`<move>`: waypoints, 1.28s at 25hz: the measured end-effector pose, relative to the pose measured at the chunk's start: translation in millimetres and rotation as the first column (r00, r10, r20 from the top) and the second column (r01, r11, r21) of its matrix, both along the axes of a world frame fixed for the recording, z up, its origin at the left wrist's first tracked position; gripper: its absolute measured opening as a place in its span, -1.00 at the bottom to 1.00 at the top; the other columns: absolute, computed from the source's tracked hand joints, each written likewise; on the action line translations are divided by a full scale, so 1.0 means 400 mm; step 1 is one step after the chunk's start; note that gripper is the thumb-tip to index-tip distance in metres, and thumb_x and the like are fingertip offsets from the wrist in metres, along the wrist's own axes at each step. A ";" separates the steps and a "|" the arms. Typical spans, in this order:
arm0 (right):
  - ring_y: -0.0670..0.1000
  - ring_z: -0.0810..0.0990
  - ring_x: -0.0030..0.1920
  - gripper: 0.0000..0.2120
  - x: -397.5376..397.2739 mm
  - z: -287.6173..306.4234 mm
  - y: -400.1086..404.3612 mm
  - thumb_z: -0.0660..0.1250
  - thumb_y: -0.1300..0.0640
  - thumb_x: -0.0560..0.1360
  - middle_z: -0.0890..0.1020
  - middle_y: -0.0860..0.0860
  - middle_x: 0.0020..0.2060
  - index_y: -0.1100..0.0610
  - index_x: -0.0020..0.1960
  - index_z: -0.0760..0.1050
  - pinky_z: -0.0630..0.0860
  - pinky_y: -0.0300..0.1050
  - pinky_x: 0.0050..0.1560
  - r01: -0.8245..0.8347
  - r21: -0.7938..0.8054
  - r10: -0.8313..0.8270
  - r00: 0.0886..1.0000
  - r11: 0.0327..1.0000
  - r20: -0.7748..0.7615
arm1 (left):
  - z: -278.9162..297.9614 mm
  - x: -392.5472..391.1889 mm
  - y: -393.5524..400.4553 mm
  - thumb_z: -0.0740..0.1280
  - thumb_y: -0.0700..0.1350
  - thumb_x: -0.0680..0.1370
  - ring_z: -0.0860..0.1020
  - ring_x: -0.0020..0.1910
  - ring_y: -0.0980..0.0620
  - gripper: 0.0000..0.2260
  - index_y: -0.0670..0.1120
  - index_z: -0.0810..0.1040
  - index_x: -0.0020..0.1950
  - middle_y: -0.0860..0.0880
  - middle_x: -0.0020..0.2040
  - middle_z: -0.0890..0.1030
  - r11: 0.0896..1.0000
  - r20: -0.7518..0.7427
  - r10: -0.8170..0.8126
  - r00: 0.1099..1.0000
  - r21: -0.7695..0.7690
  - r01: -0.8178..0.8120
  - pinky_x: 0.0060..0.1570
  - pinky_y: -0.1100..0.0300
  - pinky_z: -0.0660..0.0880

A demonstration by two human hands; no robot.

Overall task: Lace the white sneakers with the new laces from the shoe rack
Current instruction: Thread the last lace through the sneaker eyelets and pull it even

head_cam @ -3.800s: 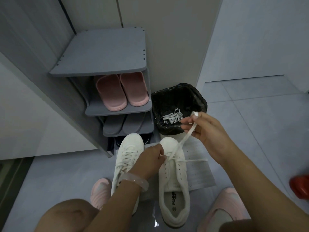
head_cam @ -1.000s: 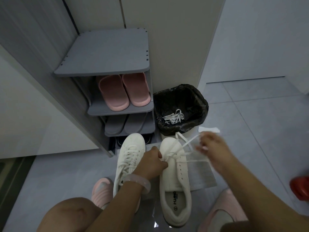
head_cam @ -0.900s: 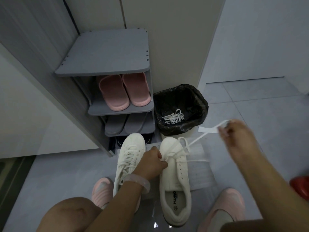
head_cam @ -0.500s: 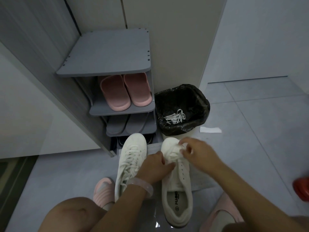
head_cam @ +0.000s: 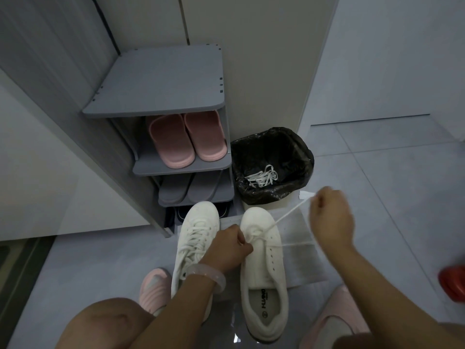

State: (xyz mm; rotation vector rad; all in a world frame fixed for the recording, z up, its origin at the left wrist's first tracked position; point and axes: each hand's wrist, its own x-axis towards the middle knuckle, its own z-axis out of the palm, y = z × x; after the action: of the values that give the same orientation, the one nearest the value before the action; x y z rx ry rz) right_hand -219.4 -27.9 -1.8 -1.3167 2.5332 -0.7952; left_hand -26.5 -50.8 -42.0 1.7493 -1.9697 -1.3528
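The right sneaker (head_cam: 264, 270) stands on a pale mat (head_cam: 299, 263) on the floor, toe toward the shoe rack (head_cam: 161, 81). A new lace (head_cam: 289, 214) is threaded only through the eyelets nearest the toe; the eyelets further back along the shoe are bare. The left hand (head_cam: 230, 246) pinches the lace at those front eyelets and steadies the shoe. The right hand (head_cam: 329, 217) is clenched around one end of the lace and draws it up and out to the right, so the strand runs taut from the shoe to the fist. A second strand lies across the mat toward the right wrist.

Just beside it, the left sneaker (head_cam: 195, 248) looks fully laced, with crossings all the way up. So roughly half the job seems done, and most of the second shoe is left to thread.

Behind the shoes, a bin (head_cam: 273, 165) lined with a black bag holds a bundle of old laces (head_cam: 261, 176). Pink slippers (head_cam: 187, 138) and grey slippers (head_cam: 191, 190) sit on the rack shelves. A scrap of white paper (head_cam: 305, 194) lies on the tiles near the bin.
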 end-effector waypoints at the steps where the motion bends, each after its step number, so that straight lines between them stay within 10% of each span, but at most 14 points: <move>1: 0.19 0.46 -0.15 -0.85 -0.046 0.016 -0.005 0.17 0.19 0.57 0.48 0.19 -0.02 0.25 -0.01 0.46 0.27 -0.09 -0.21 0.130 -0.022 -0.129 0.991 0.991 0.043 | -0.001 0.000 -0.001 0.34 -0.19 0.44 0.47 -0.34 0.14 -0.82 -0.03 0.37 -0.28 0.04 -0.31 0.49 1.000 -0.002 0.006 1.000 0.003 -0.006 -0.29 0.31 0.41; 5: 0.17 0.51 -0.12 -0.69 -0.049 0.018 -0.003 0.27 0.14 0.52 0.39 0.16 0.17 0.11 0.26 0.40 0.40 -0.08 -0.13 -0.127 0.259 0.125 0.992 0.958 0.026 | -0.003 -0.001 -0.001 0.34 -0.15 0.44 0.47 -0.31 0.08 -0.85 -0.04 0.35 -0.16 0.02 -0.29 0.48 1.000 0.000 -0.008 1.000 -0.003 0.008 -0.27 0.24 0.41; 10: 0.10 0.55 0.04 -0.74 0.106 -0.040 0.024 0.22 0.02 0.54 0.37 0.03 0.16 0.06 0.20 0.45 0.44 -0.11 -0.02 -0.617 0.395 0.657 0.753 0.681 0.042 | -0.007 0.000 0.001 0.31 -0.10 0.48 0.52 -0.26 -0.04 -0.82 -0.05 0.37 0.03 -0.04 -0.28 0.51 0.996 0.013 -0.066 0.998 -0.054 0.067 -0.19 0.12 0.45; 17: 0.10 0.53 0.02 -0.82 0.137 -0.087 0.028 0.22 0.11 0.50 0.48 0.09 0.05 0.17 0.03 0.49 0.45 -0.08 -0.01 -0.551 0.428 0.528 0.829 0.716 0.184 | -0.009 -0.047 -0.004 0.25 -0.19 0.51 0.48 -0.06 -0.01 -0.91 -0.18 0.51 -0.03 -0.09 -0.07 0.52 0.926 0.135 -0.094 0.986 -0.352 0.136 -0.08 0.19 0.37; 22: 0.04 0.52 0.07 -0.96 0.100 -0.073 0.021 0.26 0.18 0.47 0.54 0.08 0.07 0.05 -0.12 0.43 0.31 -0.25 -0.12 -0.528 0.404 0.427 0.846 0.747 0.319 | 0.023 -0.067 -0.023 0.24 -0.26 0.47 0.42 -0.29 0.10 -0.79 0.02 0.38 -0.28 0.06 -0.34 0.43 0.997 -0.179 0.062 0.982 0.065 -0.051 -0.22 0.26 0.36; 27: -0.04 0.46 -0.12 -0.95 0.071 -0.073 0.023 0.25 0.17 0.49 0.60 0.08 0.02 0.11 -0.12 0.48 0.33 -0.29 -0.32 -0.556 0.490 0.466 0.831 0.672 0.304 | 0.028 -0.026 -0.033 0.32 -0.06 0.48 0.47 -0.05 0.05 -0.92 0.07 0.42 -0.13 0.13 -0.23 0.44 0.979 0.174 -0.182 0.968 -0.058 0.194 0.13 0.07 0.26; 32: 0.00 0.43 -0.12 -0.95 0.076 -0.077 0.031 0.24 0.13 0.49 0.47 0.06 -0.04 0.10 -0.12 0.40 0.36 -0.19 -0.15 -0.542 0.499 0.498 0.836 0.676 0.231 | 0.024 -0.037 -0.028 0.30 -0.04 0.52 0.50 0.06 0.08 -0.93 0.02 0.55 -0.13 0.10 -0.04 0.59 0.981 0.159 -0.096 0.983 -0.149 0.120 0.20 0.06 0.30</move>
State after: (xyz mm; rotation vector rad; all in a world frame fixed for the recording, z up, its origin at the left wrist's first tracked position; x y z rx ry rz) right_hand -189.2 -15.4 -32.6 -1.6103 1.9115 0.0166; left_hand -41.2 -62.0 -32.2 1.7393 -2.2155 -1.0875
